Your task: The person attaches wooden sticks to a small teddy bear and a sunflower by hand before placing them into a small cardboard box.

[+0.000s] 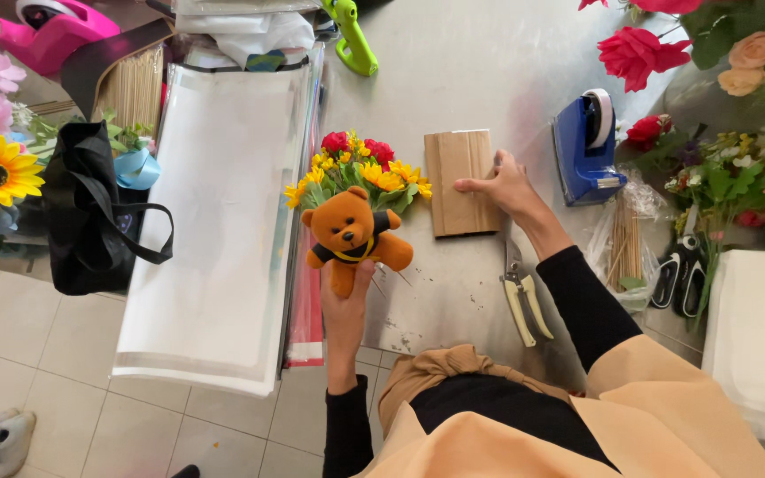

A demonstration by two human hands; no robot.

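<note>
My left hand (344,310) holds up a small orange teddy bear (351,235) together with a bunch of yellow and red artificial flowers (356,168) behind it. The bear faces me and wears a dark top. My right hand (502,188) rests flat on the right edge of a brown cardboard piece (459,181) lying on the metal table (453,71). Both sleeves are black.
Cream-handled pruning shears (522,296) lie below my right arm. A blue tape dispenser (584,146) stands to the right, a green tool (351,40) at the back. White wrapping sheets (219,212) cover the table's left side, beside a black bag (90,212). Flowers (719,106) crowd the right.
</note>
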